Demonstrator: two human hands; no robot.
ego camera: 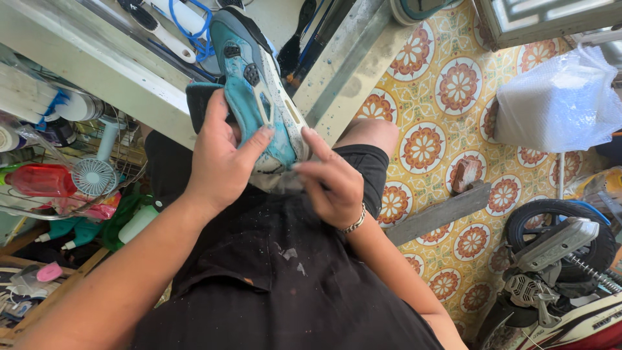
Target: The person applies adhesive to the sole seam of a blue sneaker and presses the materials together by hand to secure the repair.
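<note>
- Left hand (220, 159): raised in front of the torso, palm wrapped round the side of a teal sneaker (259, 97); thumb pressed along the shoe's side panel near the toe, remaining fingers curled behind it. The grasp is firm and closed on the shoe.
- Right hand (330, 181): held just beside the left, fingers bent and pressed together, pinching a pale cloth (275, 176) against the toe end of the sneaker. A metal bracelet (354, 223) sits on this wrist.
- Sneaker: held between both hands above the lap, toe toward the person, heel pointing away toward the workbench edge (129, 84). Sole side speckled with pale spots.
- Wire rack (123, 185), at the person's left under the bench: holds a small white hand fan (94, 175), a red bottle (42, 180) lying on its side and pink items; exact contents further back cannot be told.
- Below the rack: teal and white bottles (136, 223), resting loose.
- Bench top: brushes (165, 32) and a blue cord (188, 19) lie beyond the shoe.
- Floor to the right: patterned tiles (453, 84), a grey plank (440, 214), a bubble-wrap bag (557, 104), part of a motorbike (557, 253).
</note>
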